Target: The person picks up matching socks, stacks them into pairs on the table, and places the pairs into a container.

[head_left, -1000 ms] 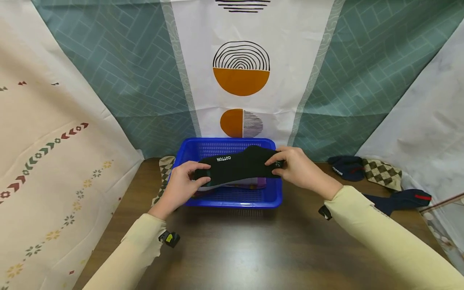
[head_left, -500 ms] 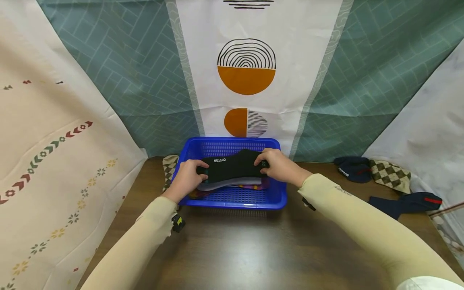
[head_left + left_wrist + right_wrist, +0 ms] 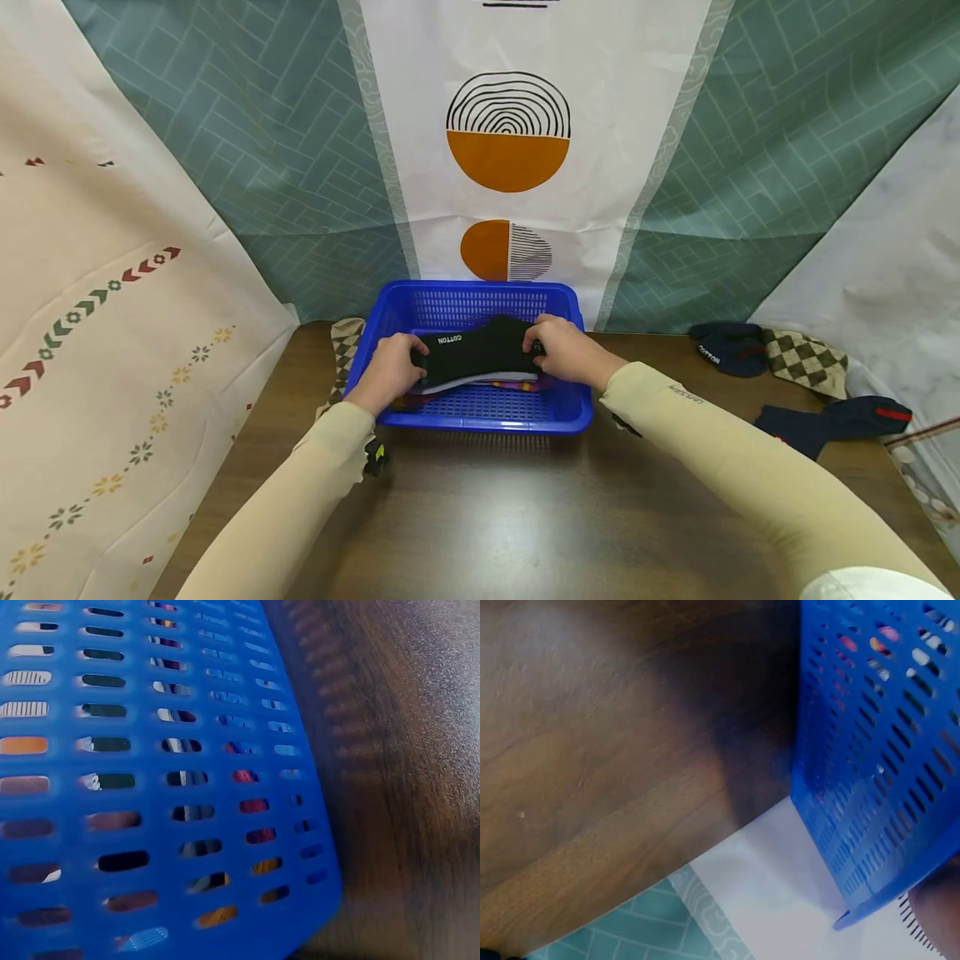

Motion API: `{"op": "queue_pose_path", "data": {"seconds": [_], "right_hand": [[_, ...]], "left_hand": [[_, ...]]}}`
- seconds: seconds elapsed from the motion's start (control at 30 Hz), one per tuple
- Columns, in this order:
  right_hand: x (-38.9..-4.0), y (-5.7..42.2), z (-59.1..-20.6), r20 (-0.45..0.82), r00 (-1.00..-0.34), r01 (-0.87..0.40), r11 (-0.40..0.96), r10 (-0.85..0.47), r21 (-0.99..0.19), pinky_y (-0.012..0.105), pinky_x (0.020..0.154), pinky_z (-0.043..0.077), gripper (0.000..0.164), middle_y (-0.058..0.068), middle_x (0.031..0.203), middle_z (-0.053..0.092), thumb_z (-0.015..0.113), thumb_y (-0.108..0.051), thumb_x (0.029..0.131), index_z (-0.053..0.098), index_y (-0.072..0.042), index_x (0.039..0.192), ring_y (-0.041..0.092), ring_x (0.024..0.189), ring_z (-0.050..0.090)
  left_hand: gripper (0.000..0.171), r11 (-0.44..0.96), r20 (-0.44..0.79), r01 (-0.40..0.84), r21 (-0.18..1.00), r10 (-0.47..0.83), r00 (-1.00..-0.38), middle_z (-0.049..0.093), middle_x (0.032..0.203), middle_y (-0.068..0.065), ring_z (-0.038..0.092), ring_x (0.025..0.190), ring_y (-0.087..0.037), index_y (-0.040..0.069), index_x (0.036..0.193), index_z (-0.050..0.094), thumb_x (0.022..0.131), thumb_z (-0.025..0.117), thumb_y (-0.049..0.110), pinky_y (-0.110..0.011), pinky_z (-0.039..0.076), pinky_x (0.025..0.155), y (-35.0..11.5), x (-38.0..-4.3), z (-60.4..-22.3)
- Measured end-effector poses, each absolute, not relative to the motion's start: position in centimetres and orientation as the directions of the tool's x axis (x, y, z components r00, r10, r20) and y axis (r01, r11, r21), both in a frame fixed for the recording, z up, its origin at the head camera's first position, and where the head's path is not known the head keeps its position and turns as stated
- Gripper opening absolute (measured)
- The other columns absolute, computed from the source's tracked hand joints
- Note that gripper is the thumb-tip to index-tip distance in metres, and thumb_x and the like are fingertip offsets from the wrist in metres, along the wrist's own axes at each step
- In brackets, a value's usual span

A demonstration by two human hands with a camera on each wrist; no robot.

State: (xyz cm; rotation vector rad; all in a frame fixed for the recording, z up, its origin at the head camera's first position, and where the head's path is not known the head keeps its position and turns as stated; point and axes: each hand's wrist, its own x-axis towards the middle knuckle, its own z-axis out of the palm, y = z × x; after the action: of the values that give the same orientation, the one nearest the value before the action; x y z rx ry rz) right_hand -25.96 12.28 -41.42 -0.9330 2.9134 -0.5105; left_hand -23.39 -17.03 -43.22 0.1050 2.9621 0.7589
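Stretched flat between both hands is a black sock with white "COTTON" lettering, low inside the blue plastic basket. Its left end is pinched by my left hand, thumb and fingers curled over it. At the other end my right hand grips the sock the same way. Beneath it lie a pale sock and some orange and purple cloth. Each wrist view mostly shows the basket's slotted wall from outside; the sock is barely visible through the slots.
An argyle sock lies left of the basket. On the right of the wooden table are a navy sock, another argyle sock and a navy sock with a red stripe. A patterned curtain hangs behind.
Both hands have lowered the black sock from above the basket down into it, onto the other socks. The right hand has come inward to the left. The sock is still held at both ends.
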Motion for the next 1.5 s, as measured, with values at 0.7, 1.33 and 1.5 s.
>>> {"op": "queue_pose_path", "data": {"seconds": [0.7, 1.33, 1.5], "right_hand": [[-25.5, 11.6, -41.5, 0.145, -0.764, -0.632, 0.775, -0.628, 0.026, 0.041, 0.08, 0.052, 0.019, 0.007, 0.092, 0.066, 0.06, -0.003, 0.079, 0.069, -0.009, 0.094, 0.026, 0.087, 0.061], [-24.7, 12.0, -40.7, 0.0, -0.801, -0.597, 0.798, -0.599, -0.08, 0.04, 0.09, 0.05, 0.02, 0.009, 0.103, 0.067, 0.058, -0.015, 0.087, 0.066, -0.005, 0.102, 0.025, 0.096, 0.063], [-22.9, 12.7, -38.8, 0.079, -0.809, -0.585, 0.784, -0.583, -0.206, 0.04, 0.098, 0.045, 0.031, 0.008, 0.118, 0.063, 0.059, -0.017, 0.088, 0.063, -0.005, 0.116, 0.024, 0.112, 0.058]], "left_hand": [[0.046, 0.944, -0.081, 0.126, 0.305, 0.157, -0.984, 0.061, 0.118, -0.019, 0.057, 0.11, -0.033, 0.001, 0.117, 0.06, 0.073, 0.072, 0.005, -0.045, 0.047, 0.093, -16.6, -23.2, -42.2], [0.038, 0.927, -0.104, 0.114, 0.357, 0.16, -0.982, 0.061, 0.121, -0.017, 0.055, 0.116, -0.032, 0.004, 0.116, 0.062, 0.081, 0.07, 0.016, -0.047, 0.045, 0.095, -16.8, -22.5, -41.4], [0.031, 0.893, 0.05, 0.227, 0.389, 0.225, -0.973, 0.066, 0.113, -0.012, 0.059, 0.109, -0.029, 0.007, 0.11, 0.065, 0.082, 0.07, 0.021, -0.044, 0.048, 0.091, -15.8, -20.5, -39.7]]}}
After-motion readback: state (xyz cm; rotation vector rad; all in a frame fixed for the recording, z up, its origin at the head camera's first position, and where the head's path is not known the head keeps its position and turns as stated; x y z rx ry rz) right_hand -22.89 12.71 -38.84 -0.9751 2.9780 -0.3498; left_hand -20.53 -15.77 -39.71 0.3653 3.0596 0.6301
